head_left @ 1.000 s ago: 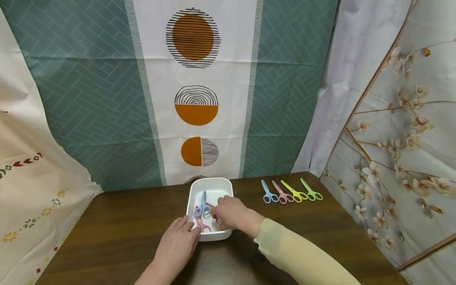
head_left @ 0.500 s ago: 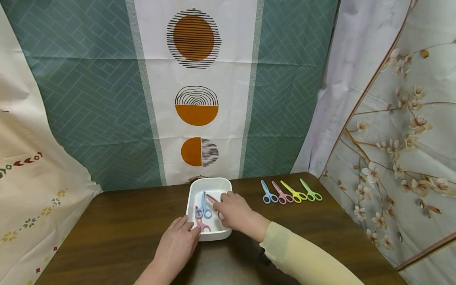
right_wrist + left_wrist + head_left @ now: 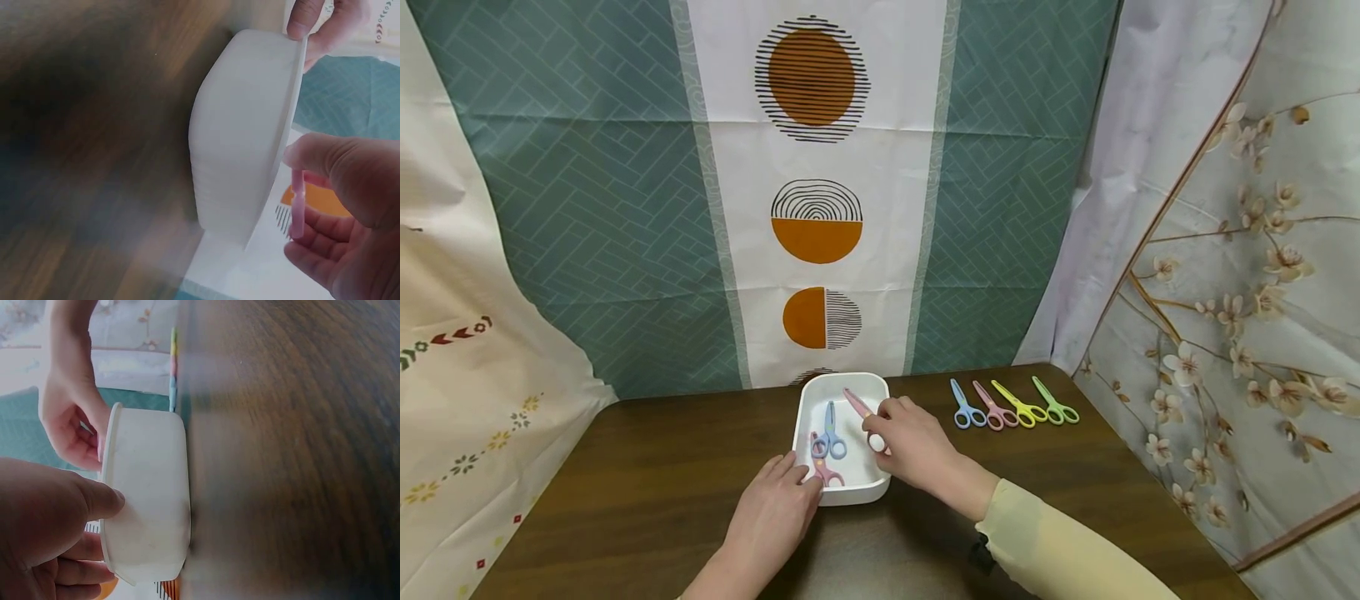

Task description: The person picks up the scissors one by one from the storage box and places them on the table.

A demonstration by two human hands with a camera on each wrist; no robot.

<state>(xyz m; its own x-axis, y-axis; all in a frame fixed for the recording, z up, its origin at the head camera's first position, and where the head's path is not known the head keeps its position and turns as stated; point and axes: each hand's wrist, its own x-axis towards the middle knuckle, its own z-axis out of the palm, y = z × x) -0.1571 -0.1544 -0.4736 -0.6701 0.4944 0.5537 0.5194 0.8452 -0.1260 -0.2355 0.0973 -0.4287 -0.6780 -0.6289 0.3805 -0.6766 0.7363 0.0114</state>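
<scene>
My right hand (image 3: 910,442) holds pink scissors (image 3: 857,403) by the handle, over the right side of a white plastic box (image 3: 842,497); the blades point up and left. In the right wrist view the pink handle (image 3: 298,209) sits between thumb and fingers. My left hand (image 3: 773,508) grips the box's near-left corner; in the left wrist view its thumb (image 3: 103,499) presses the outer wall with fingers over the rim. Inside the box lie blue scissors (image 3: 830,429) and a second pink pair (image 3: 826,474), partly covered by the blue pair.
On the brown table (image 3: 662,483), right of the box, lies a row of blue (image 3: 966,408), pink (image 3: 995,408), yellow (image 3: 1018,406) and green scissors (image 3: 1055,403). A patterned curtain (image 3: 820,250) hangs behind the table.
My right hand has moved right and lifted the pink scissors up from inside the box. The blue scissors have settled slightly. My left hand stays at the box corner.
</scene>
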